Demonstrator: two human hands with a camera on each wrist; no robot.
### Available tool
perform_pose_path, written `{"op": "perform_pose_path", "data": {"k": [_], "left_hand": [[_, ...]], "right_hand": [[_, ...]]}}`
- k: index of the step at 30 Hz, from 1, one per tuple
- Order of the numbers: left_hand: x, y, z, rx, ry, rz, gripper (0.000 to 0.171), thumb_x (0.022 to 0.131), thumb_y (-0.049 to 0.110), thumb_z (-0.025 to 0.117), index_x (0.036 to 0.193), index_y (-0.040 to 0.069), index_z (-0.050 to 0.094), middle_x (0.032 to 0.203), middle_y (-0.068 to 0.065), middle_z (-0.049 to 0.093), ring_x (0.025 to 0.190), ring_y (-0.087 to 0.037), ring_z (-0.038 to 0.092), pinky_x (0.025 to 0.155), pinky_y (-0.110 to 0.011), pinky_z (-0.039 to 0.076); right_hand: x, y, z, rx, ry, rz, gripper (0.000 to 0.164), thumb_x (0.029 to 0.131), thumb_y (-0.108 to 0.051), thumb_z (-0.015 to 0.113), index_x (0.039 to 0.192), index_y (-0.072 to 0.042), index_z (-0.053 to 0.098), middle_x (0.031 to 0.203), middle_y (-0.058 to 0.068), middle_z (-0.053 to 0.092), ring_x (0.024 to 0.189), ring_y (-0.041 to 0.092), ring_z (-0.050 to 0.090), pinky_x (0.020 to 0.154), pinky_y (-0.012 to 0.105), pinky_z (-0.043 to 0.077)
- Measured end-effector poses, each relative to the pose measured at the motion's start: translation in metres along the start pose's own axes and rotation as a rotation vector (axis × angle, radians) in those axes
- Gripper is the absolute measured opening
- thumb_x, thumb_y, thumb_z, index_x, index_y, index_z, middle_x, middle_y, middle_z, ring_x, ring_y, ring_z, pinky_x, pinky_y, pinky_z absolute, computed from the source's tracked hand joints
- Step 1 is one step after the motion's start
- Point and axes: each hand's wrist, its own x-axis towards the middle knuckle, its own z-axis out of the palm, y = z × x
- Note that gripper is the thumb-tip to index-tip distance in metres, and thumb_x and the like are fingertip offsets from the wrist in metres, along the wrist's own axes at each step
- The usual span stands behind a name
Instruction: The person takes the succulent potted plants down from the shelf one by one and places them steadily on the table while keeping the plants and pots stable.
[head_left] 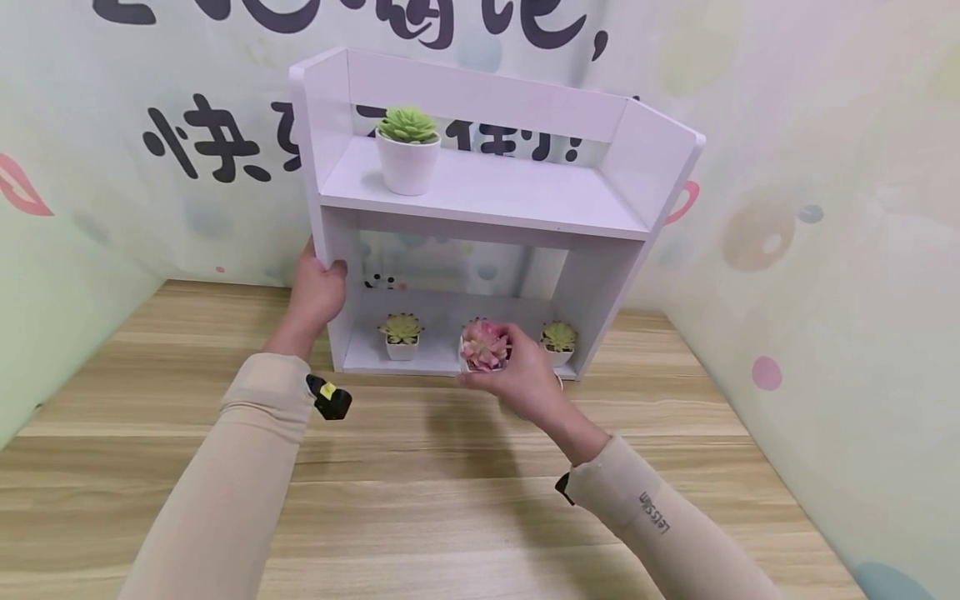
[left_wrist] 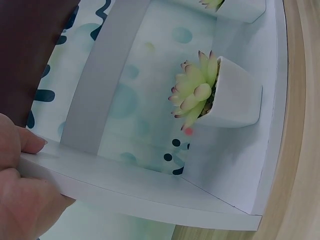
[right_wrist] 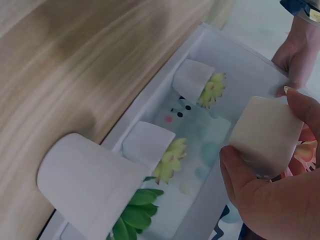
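Observation:
My right hand [head_left: 525, 375] holds a pink succulent in a small white square pot [right_wrist: 267, 135], thumb and fingers pinching opposite sides of the pot. In the head view the pink rosette [head_left: 483, 344] shows in front of the lower shelf's middle. My left hand [head_left: 317, 287] grips the left side panel of the white two-tier shelf [head_left: 487, 204]; its thumb [left_wrist: 32, 141] lies on the inner face. On the lower tier sit a left yellow-green succulent [head_left: 402, 336] and a right one [head_left: 558, 342], both in square pots. Another in the middle is mostly hidden behind the pink plant.
A green succulent in a round white pot [head_left: 408, 154] stands on the upper tier, left side. On the wooden table [head_left: 405, 500], before the shelf, a larger round white pot [right_wrist: 90, 182] with dark green leaves stands mostly behind my right hand in the head view. A patterned wall [head_left: 810, 208] rises behind.

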Motion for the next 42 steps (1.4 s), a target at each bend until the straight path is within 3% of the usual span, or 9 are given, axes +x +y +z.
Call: {"op": "perform_pose_path", "data": {"k": [13,27,42], "left_hand": [[0.000,0.001,0.000,0.022,0.007,0.000,0.059,0.100,0.001,0.033,0.158,0.000,0.022,0.155,-0.029,0.038,0.145,-0.044,0.036,0.120,-0.062,0.028],[0.000,-0.001,0.003,-0.009,0.037,0.001,0.058,0.099,0.001,0.033,0.157,-0.001,0.026,0.152,-0.030,0.042,0.140,-0.042,0.040,0.117,-0.060,0.033],[-0.002,0.000,0.001,0.011,0.007,-0.023,0.059,0.099,0.001,0.033,0.158,-0.001,0.022,0.153,-0.031,0.039,0.142,-0.045,0.038,0.117,-0.063,0.032]], "right_hand": [[-0.002,0.015,0.022,-0.029,-0.001,-0.037,0.070,0.066,-0.023,0.094,0.125,-0.006,0.059,0.110,0.010,0.069,0.097,0.023,0.064,0.091,0.041,0.054],[-0.002,0.026,0.032,-0.072,-0.060,-0.020,0.076,0.070,-0.026,0.092,0.132,-0.004,0.056,0.118,0.013,0.068,0.107,0.027,0.066,0.096,0.044,0.054],[-0.001,0.032,0.043,-0.119,-0.073,-0.012,0.072,0.068,-0.026,0.094,0.123,0.000,0.057,0.113,0.017,0.069,0.103,0.029,0.066,0.094,0.045,0.055]]}}
